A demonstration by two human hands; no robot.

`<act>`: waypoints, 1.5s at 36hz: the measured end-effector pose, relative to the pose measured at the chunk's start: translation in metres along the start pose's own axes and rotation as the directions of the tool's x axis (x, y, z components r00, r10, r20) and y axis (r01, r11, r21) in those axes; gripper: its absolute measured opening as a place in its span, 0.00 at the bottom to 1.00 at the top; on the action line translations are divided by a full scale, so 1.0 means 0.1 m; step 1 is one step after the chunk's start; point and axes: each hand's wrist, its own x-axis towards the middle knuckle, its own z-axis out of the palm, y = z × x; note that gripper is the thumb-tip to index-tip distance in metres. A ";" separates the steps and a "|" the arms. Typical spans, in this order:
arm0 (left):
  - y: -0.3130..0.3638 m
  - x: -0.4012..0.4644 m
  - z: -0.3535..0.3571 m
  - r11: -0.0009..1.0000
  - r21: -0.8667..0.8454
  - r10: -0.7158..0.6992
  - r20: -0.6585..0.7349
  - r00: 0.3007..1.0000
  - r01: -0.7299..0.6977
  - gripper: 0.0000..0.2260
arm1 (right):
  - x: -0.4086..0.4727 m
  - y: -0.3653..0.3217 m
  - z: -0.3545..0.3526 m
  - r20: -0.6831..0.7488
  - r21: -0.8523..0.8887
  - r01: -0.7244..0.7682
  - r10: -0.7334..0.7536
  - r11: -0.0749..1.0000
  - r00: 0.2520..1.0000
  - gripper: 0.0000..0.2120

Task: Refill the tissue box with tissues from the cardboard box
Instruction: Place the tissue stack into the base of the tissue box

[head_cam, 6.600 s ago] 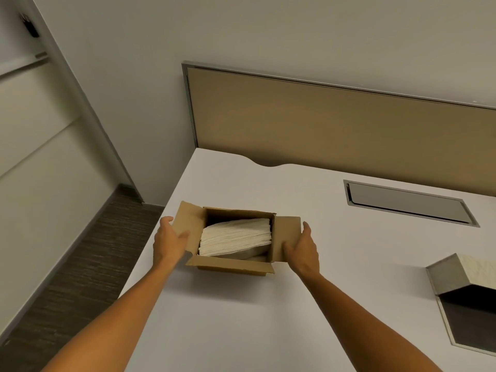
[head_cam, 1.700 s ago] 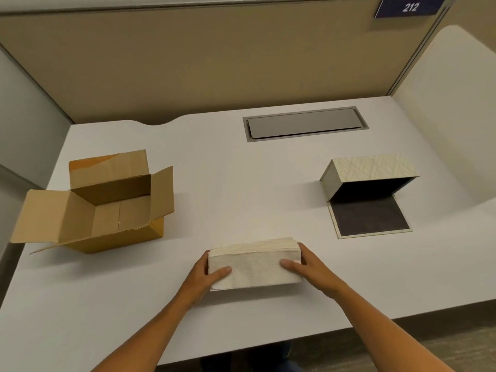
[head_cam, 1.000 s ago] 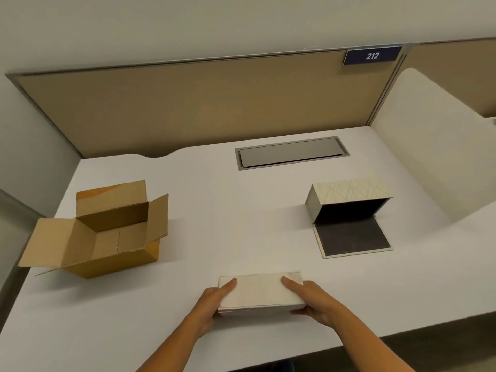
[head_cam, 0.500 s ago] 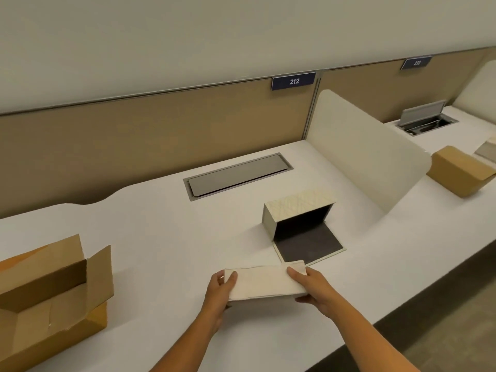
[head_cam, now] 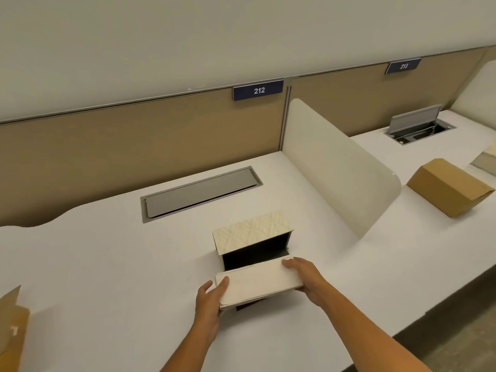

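A white stack of tissues (head_cam: pixel 259 283) is held between both hands, just above the desk. My left hand (head_cam: pixel 209 298) grips its left end and my right hand (head_cam: pixel 304 276) grips its right end. Directly behind the stack stands the cream patterned tissue box (head_cam: pixel 249 232), lying on its side with its dark inside facing me. Its dark open flap is almost hidden under the stack. The open cardboard box (head_cam: pixel 12 326) shows only as a corner at the left edge.
A white desk (head_cam: pixel 107 264) carries a shut grey cable hatch (head_cam: pixel 200 190) at the back. A cream divider panel (head_cam: pixel 335 167) stands to the right of the tissue box. Beyond it lies a closed cardboard box (head_cam: pixel 449 186) on the neighbouring desk.
Both hands have carried the tissue stack forward and right, from in front of the flap to right at the tissue box's opening. The view has swung right, so the cardboard box is nearly out of frame.
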 end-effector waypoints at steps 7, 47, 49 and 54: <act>-0.04 0.17 0.34 0.999 -0.041 -0.034 -0.051 0.998 0.032 0.27 | 0.34 -0.17 -0.21 -0.012 0.030 -0.057 0.057 0.998 0.998 0.43; 0.02 0.59 0.50 0.998 -0.048 -0.051 -0.221 0.974 0.041 0.35 | 0.92 -0.28 -0.21 -0.030 0.058 -0.045 0.047 0.997 0.998 0.40; 0.01 0.59 0.48 0.998 -0.044 -0.054 -0.209 0.976 0.046 0.35 | 0.93 -0.27 -0.21 -0.038 0.056 -0.045 0.047 0.997 0.998 0.41; 0.02 0.59 0.50 0.998 0.014 -0.050 -0.219 0.975 0.054 0.33 | 0.92 -0.27 -0.20 -0.065 0.030 -0.040 0.041 0.999 0.997 0.40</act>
